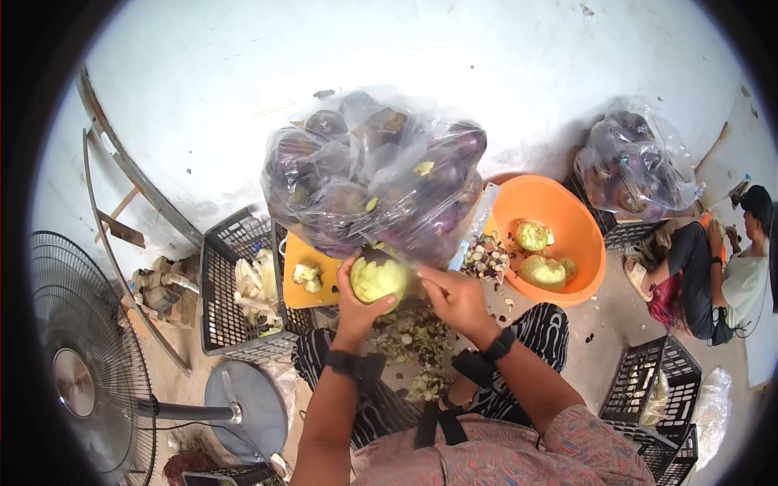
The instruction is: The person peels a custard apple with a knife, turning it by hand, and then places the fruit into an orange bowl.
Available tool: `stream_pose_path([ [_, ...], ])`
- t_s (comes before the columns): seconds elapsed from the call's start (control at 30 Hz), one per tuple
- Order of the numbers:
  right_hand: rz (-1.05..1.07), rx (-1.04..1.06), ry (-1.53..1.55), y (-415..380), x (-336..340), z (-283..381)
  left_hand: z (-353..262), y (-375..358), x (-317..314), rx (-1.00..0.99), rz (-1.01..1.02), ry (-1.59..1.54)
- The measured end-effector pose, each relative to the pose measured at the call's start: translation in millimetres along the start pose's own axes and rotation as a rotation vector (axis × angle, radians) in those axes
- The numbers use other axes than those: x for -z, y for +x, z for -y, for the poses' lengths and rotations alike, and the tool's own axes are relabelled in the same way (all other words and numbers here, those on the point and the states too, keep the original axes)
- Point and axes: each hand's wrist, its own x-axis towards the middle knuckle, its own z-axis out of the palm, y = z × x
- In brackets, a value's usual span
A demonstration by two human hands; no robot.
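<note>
My left hand [356,304] is wrapped round a pale green peeled vegetable [378,280], holding it above a heap of peelings [413,336]. Beside it on the right, my right hand [450,298] is closed on a knife, whose blurred blade [403,256] points up and left over the vegetable. Its handle is hidden in the fingers. Just beyond both hands sits a large clear plastic bag [373,174] of dark purple vegetables. Peeled pieces [307,277] lie on a yellow-orange board [298,251] left of my left hand.
An orange basin [596,251] with peeled vegetables stands at the right. Black crates [212,275] flank the work spot. A fan [89,373] is at the left. Another filled bag [640,162] stands back right, near a seated person [741,275].
</note>
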Motion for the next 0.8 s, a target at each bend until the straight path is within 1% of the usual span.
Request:
stream_pose_path([
  [0.07,-0.036,-0.111,0.262,-10.6,9.0,6.9,1.0,-0.8,-0.4,-0.074,0.005,0.153],
  [0.1,-0.034,-0.112,0.261,-14.7,18.0,10.8,3.3,-0.7,0.3,-0.073,0.003,0.151],
  [0.17,0.085,0.072,-0.075,-22.0,38.2,18.2,8.7,-0.6,2.7,-0.051,0.014,0.129],
  [0.2,0.085,0.068,-0.076,-24.3,42.9,19.2,8.5,-0.8,2.9,-0.047,0.017,0.129],
  [0.27,0.158,0.122,-0.216,-26.4,49.3,19.6,7.3,0.4,3.1,-0.029,0.03,0.123],
  [0.7,0.166,0.167,-0.257,-24.4,62.7,19.3,0.0,0.8,0.0,-0.04,0.048,0.112],
  [0.8,0.213,0.176,-0.299,-20.1,63.5,18.0,1.3,0.4,-0.2,-0.029,0.036,0.083],
])
